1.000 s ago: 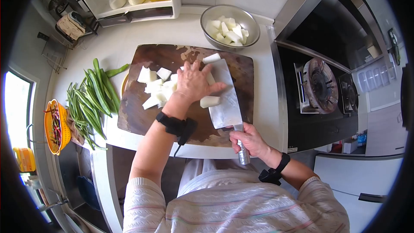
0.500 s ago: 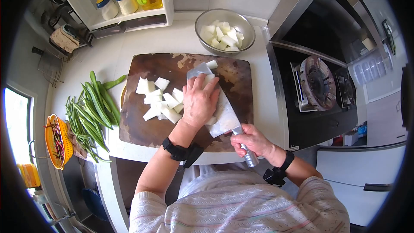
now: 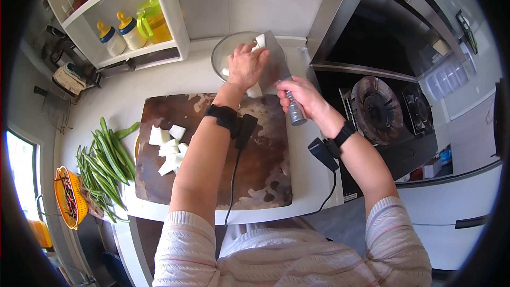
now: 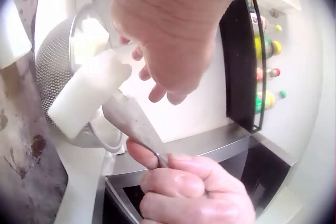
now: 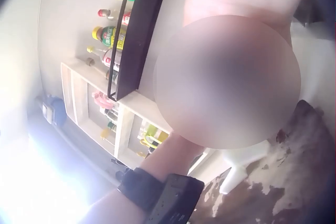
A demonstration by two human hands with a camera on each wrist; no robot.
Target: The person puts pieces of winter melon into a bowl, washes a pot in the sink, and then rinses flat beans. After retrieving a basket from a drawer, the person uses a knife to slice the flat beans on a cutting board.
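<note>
A cleaver [image 3: 275, 62] is held over the metal bowl [image 3: 219, 58] by the right hand [image 3: 305, 99], its fingers curled round the handle. White chunks lie along the blade; one long piece [image 4: 83, 94] hangs at the bowl's near rim in the left wrist view. The left hand [image 3: 247, 68] is above the bowl beside the blade, fingers extended; whether it touches the chunks is unclear. More white chunks [image 3: 169, 146] sit on the left part of the wooden cutting board [image 3: 260, 154]. A blurred disc covers much of the right wrist view.
Long green beans [image 3: 106, 159] lie left of the board, with an orange basket [image 3: 79, 205] of red items beyond. A white shelf [image 3: 178, 16] holding bottles and a jug stands at the back left. The gas stove [image 3: 377, 109] is at the right.
Both hands and the cleaver have moved forward from the board to the bowl, carrying white chunks. Fewer chunks remain on the board, and the head view has shifted.
</note>
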